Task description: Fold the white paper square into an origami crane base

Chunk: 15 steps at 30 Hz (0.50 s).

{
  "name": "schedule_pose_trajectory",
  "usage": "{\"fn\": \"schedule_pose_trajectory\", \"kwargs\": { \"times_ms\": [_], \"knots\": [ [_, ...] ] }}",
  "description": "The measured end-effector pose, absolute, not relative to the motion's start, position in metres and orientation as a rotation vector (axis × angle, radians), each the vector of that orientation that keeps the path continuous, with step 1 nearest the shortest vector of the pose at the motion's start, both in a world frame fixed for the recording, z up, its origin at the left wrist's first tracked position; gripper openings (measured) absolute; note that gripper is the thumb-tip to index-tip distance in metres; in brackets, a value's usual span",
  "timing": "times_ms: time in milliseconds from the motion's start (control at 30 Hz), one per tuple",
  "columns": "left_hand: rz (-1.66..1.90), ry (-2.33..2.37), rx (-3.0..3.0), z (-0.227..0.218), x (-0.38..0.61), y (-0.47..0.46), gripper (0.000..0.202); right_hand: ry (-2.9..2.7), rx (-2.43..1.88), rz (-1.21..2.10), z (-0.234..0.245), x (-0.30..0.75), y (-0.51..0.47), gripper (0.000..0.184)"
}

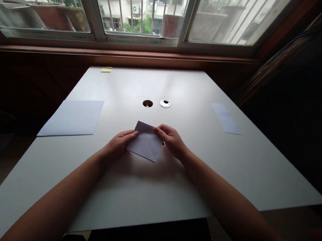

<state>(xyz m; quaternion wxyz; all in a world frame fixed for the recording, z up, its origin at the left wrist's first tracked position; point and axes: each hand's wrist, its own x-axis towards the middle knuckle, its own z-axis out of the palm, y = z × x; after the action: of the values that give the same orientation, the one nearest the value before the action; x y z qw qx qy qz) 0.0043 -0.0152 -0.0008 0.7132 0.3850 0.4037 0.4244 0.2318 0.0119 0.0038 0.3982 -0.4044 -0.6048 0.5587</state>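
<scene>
A small folded piece of white paper (146,141) is held just above the white table (173,181), tilted like a diamond. My left hand (118,143) pinches its left edge, fingers closed on the paper. My right hand (170,138) grips its upper right edge, thumb and fingers closed on it. Both forearms reach in from the near edge of the table.
A flat white sheet (73,117) lies at the table's left edge. A narrow paper strip (226,118) lies at the right. A round cable hole (148,103) and its white cap (165,103) sit mid-table. A yellow sticky pad (106,69) lies at the far edge, under the window.
</scene>
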Motion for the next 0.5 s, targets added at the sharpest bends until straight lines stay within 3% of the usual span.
{"fn": "schedule_pose_trajectory", "kwargs": {
  "times_ms": [133,367,500],
  "knots": [
    [0.95,0.895,0.87,0.0021,0.0051,-0.0151,0.033,-1.485,-1.037,1.421,0.0057,0.2316,0.0113,0.038],
    [0.835,0.895,1.032,0.0019,0.0028,-0.0124,0.052,-1.341,-1.127,1.293,0.003,0.234,0.0165,0.038],
    [0.948,1.01,1.088,-0.0005,0.0028,-0.011,0.045,-1.321,-1.133,1.274,-0.0002,0.2355,0.019,0.037]
  ]
}}
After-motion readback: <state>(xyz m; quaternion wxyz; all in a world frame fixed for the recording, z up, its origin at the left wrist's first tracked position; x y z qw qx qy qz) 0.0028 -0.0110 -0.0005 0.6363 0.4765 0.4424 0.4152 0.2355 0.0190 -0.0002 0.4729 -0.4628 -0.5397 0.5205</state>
